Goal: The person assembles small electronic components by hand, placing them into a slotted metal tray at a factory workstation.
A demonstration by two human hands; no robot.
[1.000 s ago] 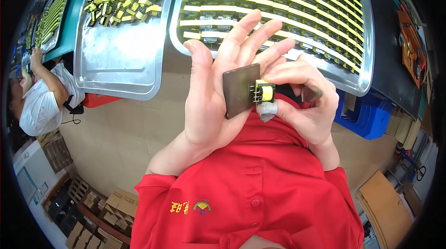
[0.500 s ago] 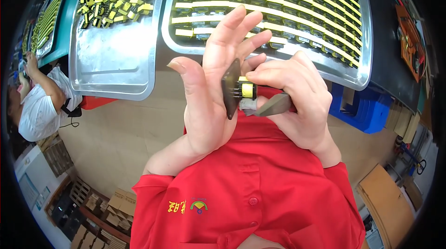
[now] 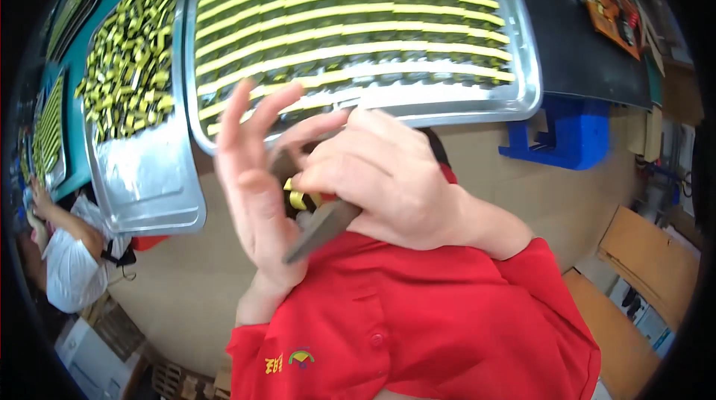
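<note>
My left hand (image 3: 257, 206) is held up with its fingers stretched out and apart. Against its palm side sits a dark flat plate (image 3: 283, 167), partly hidden. Closed beside it, my right hand (image 3: 395, 183) pinches a small yellow-and-black transformer (image 3: 300, 198) close to the plate. A dark grey flat blade-like bar (image 3: 324, 230) also sticks out from under the right hand's fingers; its grip is hidden. Beyond both hands lies a large metal tray (image 3: 455, 107) holding rows of similar transformers. Motion blurs both hands somewhat.
To the left, a smaller metal tray (image 3: 142, 191) carries a pile of loose transformers (image 3: 130, 64). Another person (image 3: 78, 269) works at the far left. A blue plastic crate (image 3: 589, 135) stands beyond my right arm, below an orange tool case (image 3: 608, 4) on the bench.
The view has swung, so the trays and my hands appear further left. My right hand has tilted over the left palm, and the transformer and plate are now more covered.
</note>
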